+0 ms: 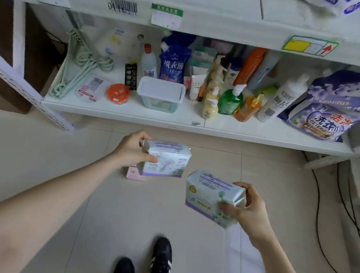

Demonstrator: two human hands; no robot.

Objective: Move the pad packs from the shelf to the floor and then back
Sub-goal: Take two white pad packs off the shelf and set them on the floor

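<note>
Two pad packs are held up over the floor (32, 149), in front of the low shelf (199, 125). One pack (165, 162) is gripped by the left hand (133, 148): the thumb is pressed on its front and the fingers are curled over its top. The other pack (209, 194) is seen at four o'clock from the first, near it but not touching. It is gripped by the right hand (251, 207), with the thumb on the front and the fingers wrapped round the end. A pink box (134, 174) is laid on the floor at seven o'clock from the first pack, partly hidden by it. Bottles (230, 99) are kept on the shelf at twelve o'clock.
</note>
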